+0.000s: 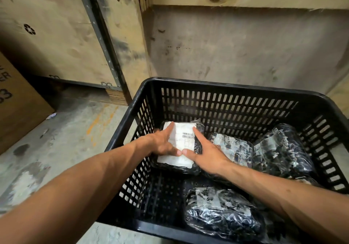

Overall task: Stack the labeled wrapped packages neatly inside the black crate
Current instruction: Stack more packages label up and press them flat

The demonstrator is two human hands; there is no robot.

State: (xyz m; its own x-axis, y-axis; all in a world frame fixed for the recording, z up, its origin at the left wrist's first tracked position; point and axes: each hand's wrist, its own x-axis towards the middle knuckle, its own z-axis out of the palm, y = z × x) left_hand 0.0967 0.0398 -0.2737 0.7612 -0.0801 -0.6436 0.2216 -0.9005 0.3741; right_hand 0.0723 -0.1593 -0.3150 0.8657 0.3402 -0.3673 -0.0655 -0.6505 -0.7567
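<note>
Both hands on labeled package in far-left corner of black crate. Left hand fingers spread on label's left edge, right hand splayed on right edge; thumbs nearly touching (pressing, not gripping). Advice: square it flush to corner walls. Three more packages right of and below right hand. Stained concrete floor, plywood walls, cardboard box left.

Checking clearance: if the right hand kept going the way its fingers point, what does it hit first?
The right hand points up-left across the labeled package, which it already touches. Beyond that, likely the crate far wall near the back-left corner, though depth is unclear.
</note>
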